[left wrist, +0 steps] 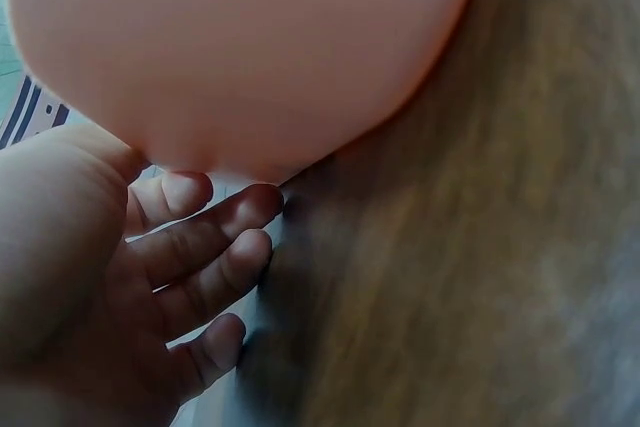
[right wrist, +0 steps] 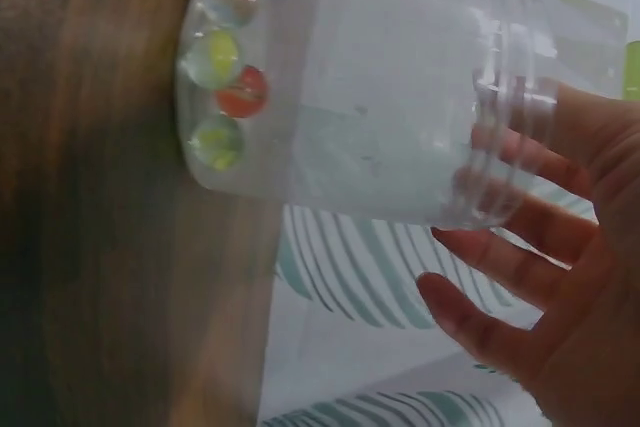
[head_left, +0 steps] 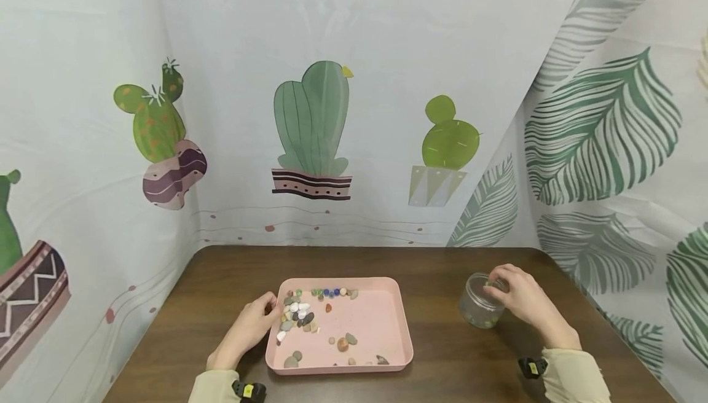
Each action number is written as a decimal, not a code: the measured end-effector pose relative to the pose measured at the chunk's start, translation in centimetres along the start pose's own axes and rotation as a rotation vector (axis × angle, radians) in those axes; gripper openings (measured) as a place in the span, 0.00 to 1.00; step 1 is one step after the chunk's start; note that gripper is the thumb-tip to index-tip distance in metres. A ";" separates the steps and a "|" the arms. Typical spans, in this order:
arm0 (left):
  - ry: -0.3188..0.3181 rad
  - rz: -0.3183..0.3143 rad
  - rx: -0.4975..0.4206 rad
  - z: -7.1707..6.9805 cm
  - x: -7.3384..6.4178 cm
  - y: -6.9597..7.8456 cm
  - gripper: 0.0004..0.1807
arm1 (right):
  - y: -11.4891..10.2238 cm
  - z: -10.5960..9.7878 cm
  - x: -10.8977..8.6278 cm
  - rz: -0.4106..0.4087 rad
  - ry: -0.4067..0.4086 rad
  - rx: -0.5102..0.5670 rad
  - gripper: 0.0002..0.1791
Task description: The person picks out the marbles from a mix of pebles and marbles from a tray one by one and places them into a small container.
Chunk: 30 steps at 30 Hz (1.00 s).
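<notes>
My left hand (head_left: 247, 329) holds the left side of a pink tray (head_left: 406, 335); in the left wrist view its fingers (left wrist: 215, 267) curl up against the tray's outer wall. At the right stands a clear jar (head_left: 480, 305), upright and without a lid. Several glass marbles (right wrist: 240, 92) lie on its bottom. Over the jar's mouth, my right hand (head_left: 522, 297) pinches a small greenish marble (head_left: 490, 282) between thumb and fingers. The jar's rim partly covers those fingertips in the right wrist view.
Along the tray's back wall runs a row of marbles (head_left: 326, 292). White, grey and dark pebbles (head_left: 301, 312) cluster at its left, and a few stones (head_left: 343, 344) lie scattered toward the front. A brown table (head_left: 437, 354) carries everything, with a printed cloth (head_left: 381, 83) behind.
</notes>
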<state>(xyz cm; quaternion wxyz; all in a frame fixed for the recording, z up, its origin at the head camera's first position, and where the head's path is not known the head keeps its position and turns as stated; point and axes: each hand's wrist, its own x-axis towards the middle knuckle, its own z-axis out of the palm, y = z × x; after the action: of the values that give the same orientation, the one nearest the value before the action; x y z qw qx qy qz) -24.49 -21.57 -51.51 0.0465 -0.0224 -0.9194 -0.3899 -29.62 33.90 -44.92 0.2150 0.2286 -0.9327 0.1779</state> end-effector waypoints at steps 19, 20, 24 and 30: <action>-0.002 0.014 0.008 -0.2 0.2 0.0 0.09 | 0.7 0.6 -0.1 0.187 -0.105 0.079 0.08; -0.003 0.014 0.007 -0.2 0.2 0.0 0.09 | 0.7 0.7 -0.1 0.192 -0.100 0.083 0.08; 0.000 0.018 0.004 -0.2 0.2 -0.2 0.09 | 0.5 1.1 0.0 0.219 -0.094 0.095 0.09; -0.002 0.010 0.013 -0.1 0.1 -0.2 0.08 | 0.4 1.4 0.2 0.239 -0.128 0.103 0.08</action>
<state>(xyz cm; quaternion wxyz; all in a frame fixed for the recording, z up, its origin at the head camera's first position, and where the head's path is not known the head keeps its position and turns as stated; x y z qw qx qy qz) -24.64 -21.84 -51.58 0.0477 -0.0273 -0.9218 -0.3837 -30.43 33.50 -46.11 0.1205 0.1373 -0.9547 0.2350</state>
